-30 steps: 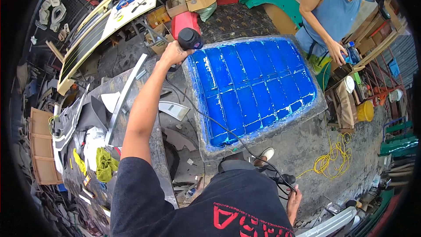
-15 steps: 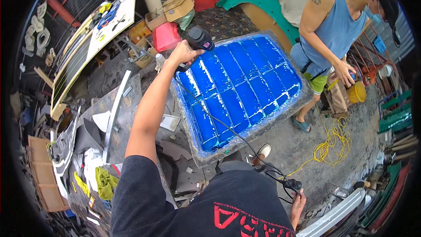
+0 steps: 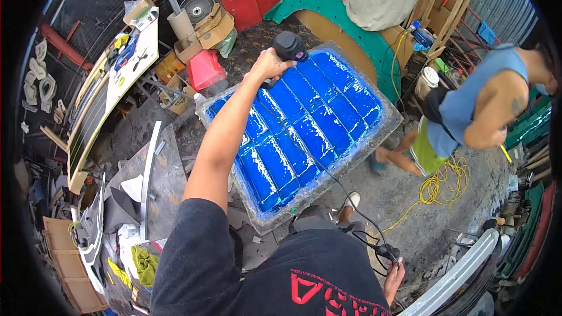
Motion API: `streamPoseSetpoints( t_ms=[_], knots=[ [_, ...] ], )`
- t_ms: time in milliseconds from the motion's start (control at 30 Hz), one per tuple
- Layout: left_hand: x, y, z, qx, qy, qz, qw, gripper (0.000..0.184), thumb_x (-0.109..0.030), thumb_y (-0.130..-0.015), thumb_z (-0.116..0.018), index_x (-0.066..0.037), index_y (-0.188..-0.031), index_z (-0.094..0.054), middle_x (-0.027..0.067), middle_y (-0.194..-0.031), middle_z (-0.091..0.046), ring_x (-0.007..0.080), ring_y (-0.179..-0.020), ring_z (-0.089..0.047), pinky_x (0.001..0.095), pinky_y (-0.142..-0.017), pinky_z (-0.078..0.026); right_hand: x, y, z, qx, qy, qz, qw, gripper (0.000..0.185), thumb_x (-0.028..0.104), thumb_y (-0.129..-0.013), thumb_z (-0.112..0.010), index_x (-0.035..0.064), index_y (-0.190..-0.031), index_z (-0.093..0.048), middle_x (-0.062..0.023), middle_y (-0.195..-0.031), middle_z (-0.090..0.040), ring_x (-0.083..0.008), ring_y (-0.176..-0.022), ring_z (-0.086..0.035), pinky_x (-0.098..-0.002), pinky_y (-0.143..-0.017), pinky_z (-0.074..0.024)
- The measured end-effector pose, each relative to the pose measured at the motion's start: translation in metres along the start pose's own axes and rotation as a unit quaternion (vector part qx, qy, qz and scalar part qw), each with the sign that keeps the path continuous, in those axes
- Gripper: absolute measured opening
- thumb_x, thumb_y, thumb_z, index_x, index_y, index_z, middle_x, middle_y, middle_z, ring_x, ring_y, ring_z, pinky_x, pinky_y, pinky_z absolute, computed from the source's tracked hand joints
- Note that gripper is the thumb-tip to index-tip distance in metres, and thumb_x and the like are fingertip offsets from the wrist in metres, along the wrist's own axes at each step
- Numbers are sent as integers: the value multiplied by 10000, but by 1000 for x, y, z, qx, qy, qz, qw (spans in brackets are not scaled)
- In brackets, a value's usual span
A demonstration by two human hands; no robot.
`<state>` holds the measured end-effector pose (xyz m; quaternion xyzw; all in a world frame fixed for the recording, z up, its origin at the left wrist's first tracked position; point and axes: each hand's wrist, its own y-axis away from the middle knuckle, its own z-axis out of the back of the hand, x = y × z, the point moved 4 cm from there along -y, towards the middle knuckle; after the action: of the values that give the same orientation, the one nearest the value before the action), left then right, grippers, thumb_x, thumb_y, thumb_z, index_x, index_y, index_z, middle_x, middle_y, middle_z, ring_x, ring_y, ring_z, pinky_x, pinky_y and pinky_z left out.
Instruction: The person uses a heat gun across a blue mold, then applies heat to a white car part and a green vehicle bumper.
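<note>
My left hand (image 3: 269, 68) is closed round a black corded power tool (image 3: 289, 45), whose exact kind I cannot make out. The tool is at the far edge of a shiny blue mould (image 3: 319, 114) divided by ridges into several panels, with white patches along them. A black power cord (image 3: 336, 180) runs from the tool across the mould towards my right side. Low on the right, my right hand (image 3: 394, 280) has its fingers closed at a black plug connection (image 3: 386, 251) on the cord.
A co-worker (image 3: 480, 99) in a blue sleeveless top is at the right. A coiled yellow cable (image 3: 442, 184) lies on the floor. At the left stand a cluttered workbench (image 3: 132, 61) and a metal strip (image 3: 151, 169). A green curved panel (image 3: 351, 20) leans behind the mould.
My left hand and the tool have shifted right along the mould's far edge. The co-worker has stepped to the right and turned away. My right hand stays at the plug connection.
</note>
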<state>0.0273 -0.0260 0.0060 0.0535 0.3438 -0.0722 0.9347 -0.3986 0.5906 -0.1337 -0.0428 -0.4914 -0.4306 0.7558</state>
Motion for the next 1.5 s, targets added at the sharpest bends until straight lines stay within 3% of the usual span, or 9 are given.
streamPoseSetpoints(
  t_ms=[500, 567, 1000, 1067, 1133, 1200, 1400, 1467, 1500],
  knots=[
    [108, 73, 92, -188, -178, 79, 963, 436, -366, -701, -728, 65, -698, -664, 165, -570, -633, 253, -581, -662, 378, -641, -526, 47, -42, -42, 127, 54, 105, 985, 445, 331, -982, -419, -2, -758, -611, 36, -537, -357, -76, -503, -342, -270, -467, -252],
    [117, 97, 97, -52, -126, 145, 980, 420, -356, -717, -726, 52, -662, -644, 128, -523, -617, 215, -526, -645, 354, -607, -524, 50, -49, -48, 149, 51, 95, 983, 447, 334, -981, -423, -5, -761, -613, 34, -539, -361, -77, -506, -339, -274, -468, -250],
    [129, 134, 109, -33, -90, 173, 980, 421, -371, -749, -724, 12, -604, -633, 77, -529, -620, 148, -484, -621, 290, -510, -513, 61, -56, -60, 165, 31, 101, 981, 450, 333, -986, -413, 12, -750, -621, 47, -541, -338, -69, -511, -313, -275, -472, -234],
    [107, 130, 91, -5, -56, 166, 985, 328, -302, -747, -750, 3, -739, -629, 59, -565, -610, 120, -466, -589, 274, -443, -479, 53, -65, -53, 159, 20, 87, 983, 446, 327, -990, -406, 18, -749, -621, 49, -546, -340, -67, -509, -313, -268, -474, -236],
    [76, 126, 73, 36, 22, -30, 999, 294, -266, -757, -750, -16, -846, -624, 35, -583, -598, 108, -476, -573, 269, -442, -476, 46, -73, -45, 144, 5, 89, 986, 443, 322, -992, -400, 20, -752, -617, 50, -553, -346, -66, -511, -312, -263, -478, -239],
    [47, 132, 66, 162, 56, 93, 981, 322, -270, -769, -746, -30, -933, -608, 30, -625, -596, 110, -507, -571, 266, -448, -475, 45, -82, -36, 136, 16, 83, 987, 439, 324, -989, -409, 18, -752, -616, 50, -558, -349, -65, -514, -314, -260, -482, -241],
    [46, 106, 55, 24, -144, 154, 977, 320, -295, -753, -730, -38, -926, -645, 106, -621, -645, 151, -494, -625, 307, -503, -508, 34, -128, -21, 117, 23, 117, 986, 464, 356, -974, -430, -1, -744, -617, 18, -532, -375, -97, -503, -350, -289, -477, -260],
    [44, 110, 52, -158, -196, 36, 967, 319, -331, -744, -725, -61, -898, -655, 97, -570, -628, 191, -463, -622, 328, -543, -522, 39, -142, -19, 128, 25, 104, 986, 478, 368, -974, -426, -4, -742, -615, 16, -530, -375, -98, -500, -347, -290, -477, -259],
    [43, 114, 46, -74, -158, 111, 978, 330, -343, -738, -723, -81, -924, -648, 96, -582, -631, 206, -508, -644, 344, -573, -528, 40, -151, -16, 137, 30, 90, 986, 492, 381, -973, -421, -8, -739, -613, 13, -527, -376, -100, -497, -343, -292, -476, -258]
  ],
)
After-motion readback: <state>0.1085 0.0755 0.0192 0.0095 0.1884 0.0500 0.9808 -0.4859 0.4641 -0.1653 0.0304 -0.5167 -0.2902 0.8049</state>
